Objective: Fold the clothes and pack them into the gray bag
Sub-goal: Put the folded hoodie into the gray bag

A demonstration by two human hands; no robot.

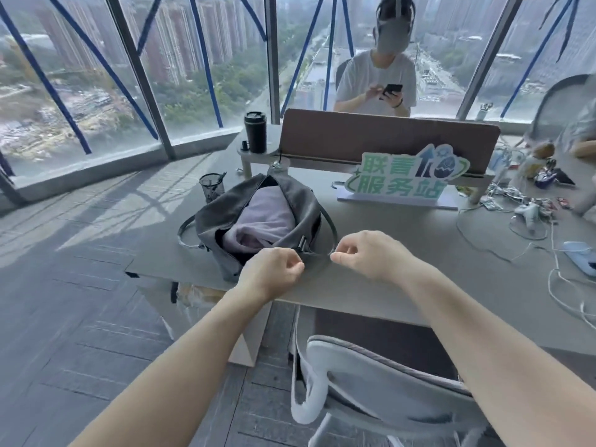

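The gray bag was recorded at the desk's front-left corner, mouth unzipped, with folded lilac clothes inside; its long axis ran from the front edge toward the divider. The left hand and right hand were held slightly apart at the bag's near end, each pinched shut, apparently on the bag's near end or strap. Both were judged about equally near.

The gray table carries the gray bag just beyond my grip, its mouth open, toward my left-hand side. Past the bag stands a black mesh cup. Farther out, right of my grip, a green-and-white sign stands before a brown divider. Well off to my right lie tangled white cables and a pale blue object.
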